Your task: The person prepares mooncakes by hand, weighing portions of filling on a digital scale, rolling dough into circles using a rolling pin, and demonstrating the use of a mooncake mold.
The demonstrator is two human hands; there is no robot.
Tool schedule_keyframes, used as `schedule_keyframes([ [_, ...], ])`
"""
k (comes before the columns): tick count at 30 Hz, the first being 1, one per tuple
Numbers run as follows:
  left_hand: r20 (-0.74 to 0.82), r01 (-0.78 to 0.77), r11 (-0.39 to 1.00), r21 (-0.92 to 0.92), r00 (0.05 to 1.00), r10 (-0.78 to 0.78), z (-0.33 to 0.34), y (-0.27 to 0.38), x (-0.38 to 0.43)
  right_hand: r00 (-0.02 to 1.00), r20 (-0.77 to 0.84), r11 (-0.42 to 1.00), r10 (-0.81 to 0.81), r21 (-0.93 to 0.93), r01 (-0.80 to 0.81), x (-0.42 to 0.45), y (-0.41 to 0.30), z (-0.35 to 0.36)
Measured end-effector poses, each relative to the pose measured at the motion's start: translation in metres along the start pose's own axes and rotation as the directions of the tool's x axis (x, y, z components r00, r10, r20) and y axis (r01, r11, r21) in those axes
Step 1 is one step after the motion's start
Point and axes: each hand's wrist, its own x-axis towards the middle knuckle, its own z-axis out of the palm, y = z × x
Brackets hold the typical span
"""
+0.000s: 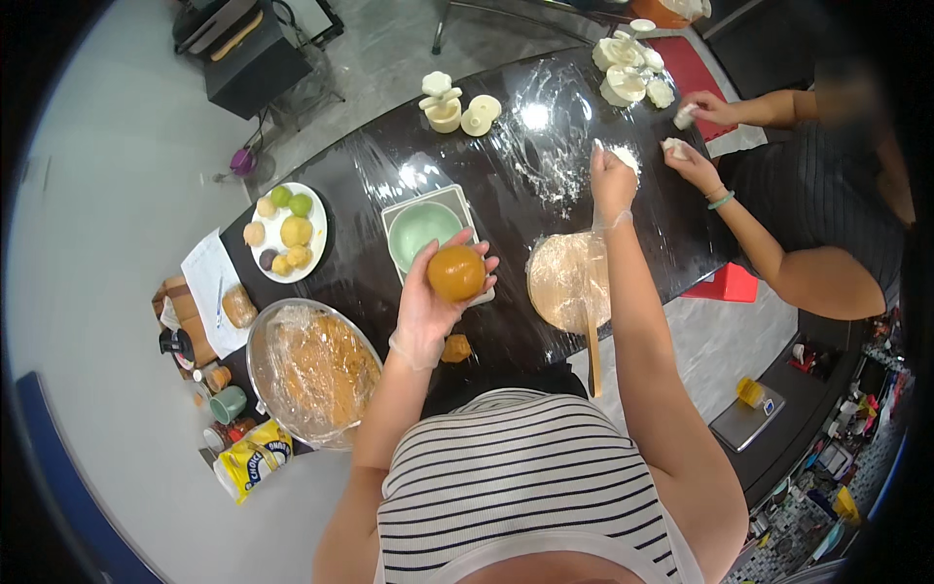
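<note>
A smooth brown dough ball (456,273) rests in the palm of my left hand (432,306), which wears a clear glove. Behind it, a pale green bowl (416,233) sits on a kitchen scale (438,193). My gloved right hand (613,186) is at a small heap of white flour (626,158); its fingers are curled, and what they may hold is hidden. Below my right forearm lies a round board (558,281) covered in plastic film, with a wooden stick (592,358) across it. A small dough lump (456,348) lies near the table's front edge.
A film-covered metal bowl of brown dough (321,372) stands left, beyond it a plate of coloured balls (273,237). Mooncake moulds stand at the back (443,109) and back right (624,77). At right, another person's hands (693,164) hold white dough pieces. Flour streaks (543,160) mark the dark table.
</note>
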Motion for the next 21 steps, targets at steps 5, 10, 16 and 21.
schedule_keyframes([
  [5,0.049,-0.001,1.0,0.001,0.999,0.001,0.0,-0.004,0.016,0.995,0.102,0.978,0.021,-0.207,0.001,-0.016,0.029,0.007],
  [10,0.119,-0.089,0.989,0.115,0.99,0.075,0.01,-0.01,0.026,0.949,0.268,0.902,-0.165,0.431,0.035,-0.07,-0.046,-0.033],
  [16,0.178,-0.174,0.984,0.049,0.971,0.162,0.051,-0.031,0.026,0.887,-0.113,0.772,-0.448,0.452,0.448,-0.15,-0.163,-0.058],
  [21,0.237,-0.057,0.963,0.264,0.971,-0.008,0.042,-0.025,0.008,0.961,-0.02,0.695,-0.274,0.687,0.213,-0.123,-0.152,-0.066],
])
